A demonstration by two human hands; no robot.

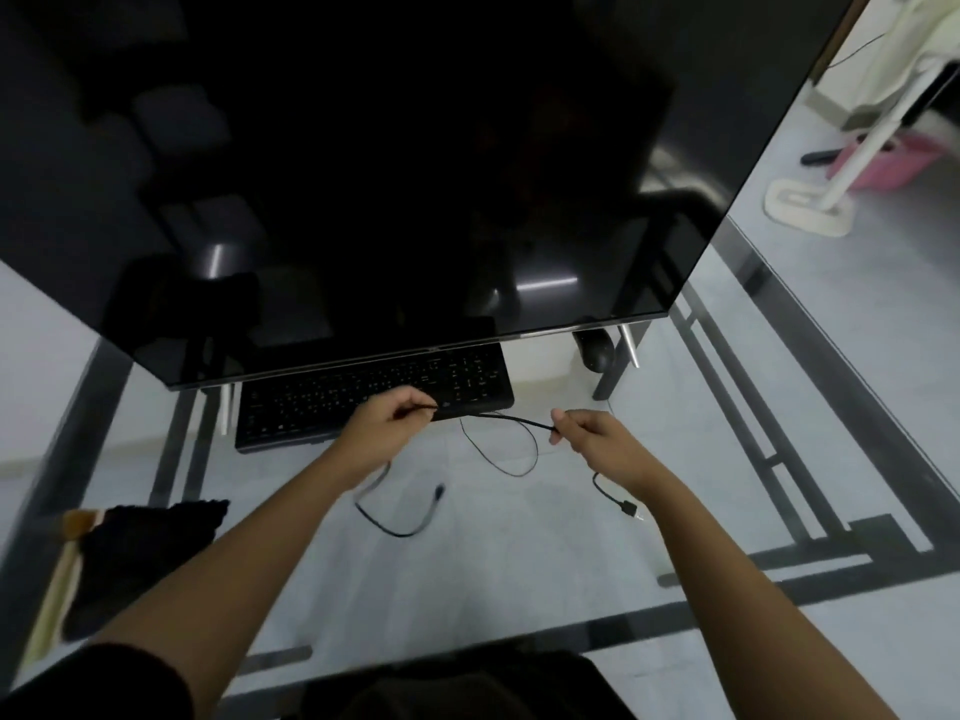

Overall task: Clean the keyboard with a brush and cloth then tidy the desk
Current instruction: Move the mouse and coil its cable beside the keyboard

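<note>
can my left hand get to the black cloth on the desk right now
Probably yes, once it lets go: the left hand is pinching a cable; the cloth lies uncovered on that side.

One black flat keyboard [371,394], one large dark monitor [363,174], one black mouse [597,350], one black cloth [140,553], two thin black cables [400,530] [613,498], two hands [387,420] [597,439].

Black keyboard [371,397], black cable [511,419], black cloth [140,553], pink basket [878,161]

Keyboard [374,394] key legends blurred; no text readable anywhere.
</note>
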